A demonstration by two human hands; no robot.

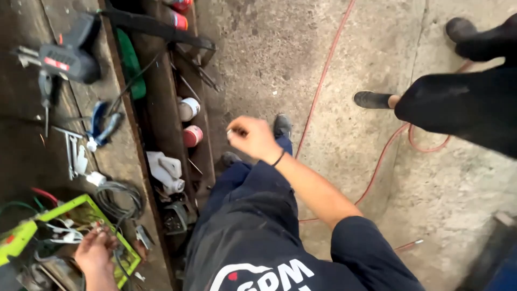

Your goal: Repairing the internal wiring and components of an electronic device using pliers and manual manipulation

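Currently the right hand (252, 137) is raised over the concrete floor (350, 108), fingers curled together around a small pale item (230, 131) pinched at the fingertips; too small and blurred to identify. Judged light, rigid and easy to drop, so a fingertip pinch suits it, with the other fingers cupped under as a catch

Left hand (96, 253) is down at the lower left, fingers bent into the green tray (81, 207) on the surface (121, 156), touching a tangle of white wires (67, 234) and small parts. Whether it is clamped on anything, cannot tell. The wires look soft and springy, likely to snag on each other; best lifted by one strand near an end, not by the bundle

Around the tray: coil of grey cable (121, 196) just beside it, blue-handled pliers (102, 126) farther along, spanners (71, 153) near them, black and red power tool (67, 56) at the far end

On the lower shelf (161, 118) beside the surface: white jug (166, 171), red-capped can (192, 136), white can (188, 108)

Red hose (323, 81) runs across the floor. Another person's dark trouser leg (463, 105) and shoe (372, 99) stand at the right, well apart from both hands
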